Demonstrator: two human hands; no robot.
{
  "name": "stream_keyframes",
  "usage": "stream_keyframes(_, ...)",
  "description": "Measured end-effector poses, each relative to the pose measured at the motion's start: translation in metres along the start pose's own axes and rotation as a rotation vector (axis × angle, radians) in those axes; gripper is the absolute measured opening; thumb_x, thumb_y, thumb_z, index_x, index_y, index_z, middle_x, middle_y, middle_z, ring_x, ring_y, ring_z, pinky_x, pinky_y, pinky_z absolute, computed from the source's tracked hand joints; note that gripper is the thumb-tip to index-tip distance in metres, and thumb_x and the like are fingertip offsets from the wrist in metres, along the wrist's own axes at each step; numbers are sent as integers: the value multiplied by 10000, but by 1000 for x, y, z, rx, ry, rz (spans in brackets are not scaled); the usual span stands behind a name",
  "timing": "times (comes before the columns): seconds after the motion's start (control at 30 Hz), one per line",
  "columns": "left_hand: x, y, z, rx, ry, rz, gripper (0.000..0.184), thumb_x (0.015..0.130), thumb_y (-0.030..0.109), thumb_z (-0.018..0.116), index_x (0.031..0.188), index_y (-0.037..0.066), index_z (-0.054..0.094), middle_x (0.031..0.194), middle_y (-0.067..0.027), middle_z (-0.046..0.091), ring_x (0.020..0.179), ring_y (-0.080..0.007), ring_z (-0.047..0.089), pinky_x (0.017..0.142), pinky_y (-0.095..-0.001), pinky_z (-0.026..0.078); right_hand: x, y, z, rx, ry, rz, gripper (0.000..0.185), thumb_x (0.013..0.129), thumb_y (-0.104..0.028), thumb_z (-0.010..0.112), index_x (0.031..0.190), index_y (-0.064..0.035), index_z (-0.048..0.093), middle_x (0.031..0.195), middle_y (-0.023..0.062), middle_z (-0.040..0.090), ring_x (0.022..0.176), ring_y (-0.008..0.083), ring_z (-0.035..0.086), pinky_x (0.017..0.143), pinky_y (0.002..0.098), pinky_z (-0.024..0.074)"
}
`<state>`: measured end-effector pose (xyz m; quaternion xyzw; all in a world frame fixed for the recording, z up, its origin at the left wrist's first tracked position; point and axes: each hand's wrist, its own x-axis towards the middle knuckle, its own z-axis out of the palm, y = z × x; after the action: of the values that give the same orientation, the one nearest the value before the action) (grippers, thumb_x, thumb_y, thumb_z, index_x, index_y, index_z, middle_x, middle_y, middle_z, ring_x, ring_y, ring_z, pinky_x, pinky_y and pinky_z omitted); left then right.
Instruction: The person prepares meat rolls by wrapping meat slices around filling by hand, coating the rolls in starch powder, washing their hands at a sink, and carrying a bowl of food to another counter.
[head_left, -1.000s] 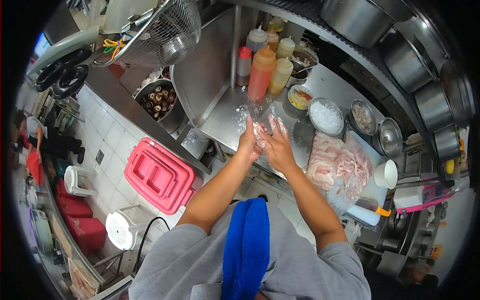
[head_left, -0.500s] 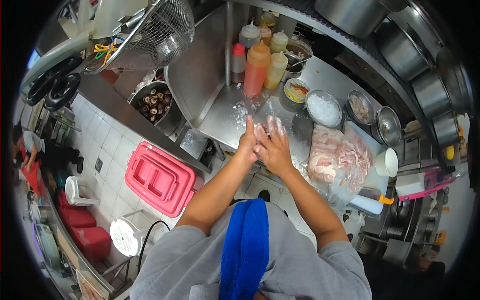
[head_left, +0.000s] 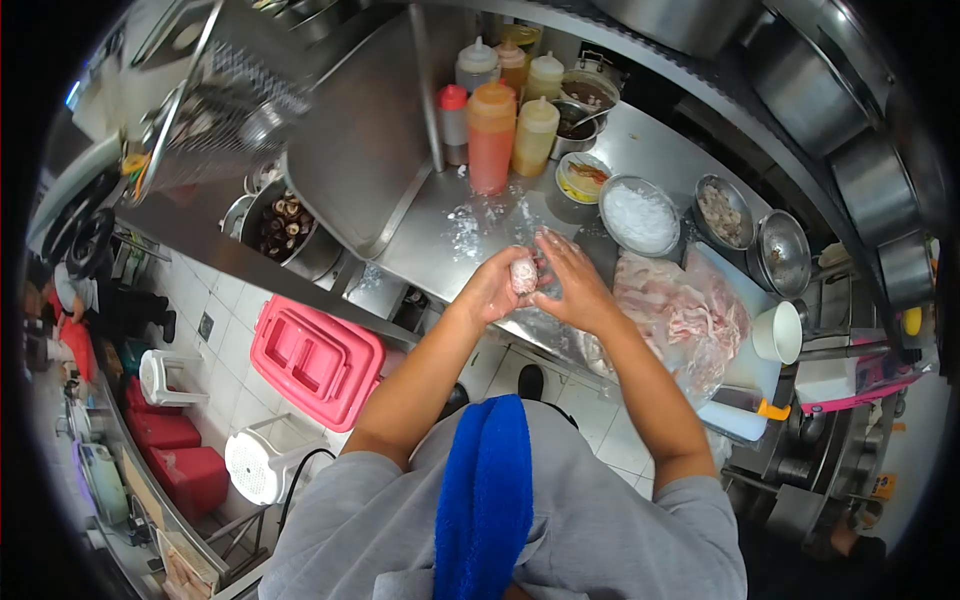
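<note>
Head cam, and here's the change: hands were nearly palm to palm half a sec ago, now they've parted! A floured lump (head_left: 523, 276) is out on show, cradled in the L hand (head_left: 488, 287), fingers curled about it. R hand (head_left: 578, 288) has let go by the looks of it, fingers spread just beside (whether its thumb still brushes the lump, can't tell). So the squeeze has prob. eased, and the lump seems to keep its shape w/ one hand under it.

Where's it all happening? Above the bench (head_left: 425, 245), close in by the near edge. Room check: L side's the roomy one, bare steel btwn the hands and the metal panel (head_left: 345, 155) along the L edge. Powder streaks (head_left: 465, 230) lie just beyond the fingers, then the squeeze bottles (head_left: 490, 140) block the far-L corner. R side's tight: heap of white powder (head_left: 640, 212) sits toward the far edge, bagged raw meat (head_left: 685, 310) spreads along the near edge, right by the R wrist. Not much elbow room there!
</note>
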<state>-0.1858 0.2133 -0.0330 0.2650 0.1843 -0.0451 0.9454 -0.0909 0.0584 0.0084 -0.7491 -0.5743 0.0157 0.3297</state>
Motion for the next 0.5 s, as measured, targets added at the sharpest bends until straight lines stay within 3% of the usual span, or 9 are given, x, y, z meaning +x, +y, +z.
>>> stream_keyframes(0.07,2,-2,26,130,-13,-43,335,903,215,496,1199,60,524,1073,-94,617,987,-212,614,777,-389,527,0,16,-19,-43,-176,-76,881,708,-248,731,1426,6,290,1410,248,394,1316,358,376,1091,419,310)
stream_keyframes(0.2,30,-23,46,231,-44,-19,284,937,164,495,1208,85,519,1087,-81,621,943,-177,638,745,-344,546,-2,38,-43,55,-285,-9,818,714,-213,722,1397,27,342,1313,266,473,1204,390,484,1023,411,397)
stream_keyframes(0.37,62,-53,33,174,-4,-53,286,960,195,464,1193,42,526,1024,-105,651,883,-190,658,793,-343,539,-18,88,-29,92,-274,-106,746,713,-166,692,1366,33,391,1273,281,493,1153,409,513,990,414,430)
stream_keyframes(0.5,66,-54,34,236,-2,-100,289,963,235,464,1189,67,529,1053,-110,651,899,-198,657,751,-315,533,-17,96,-33,40,-274,-144,698,696,-187,700,1313,18,444,1218,273,513,1148,412,508,990,421,426)
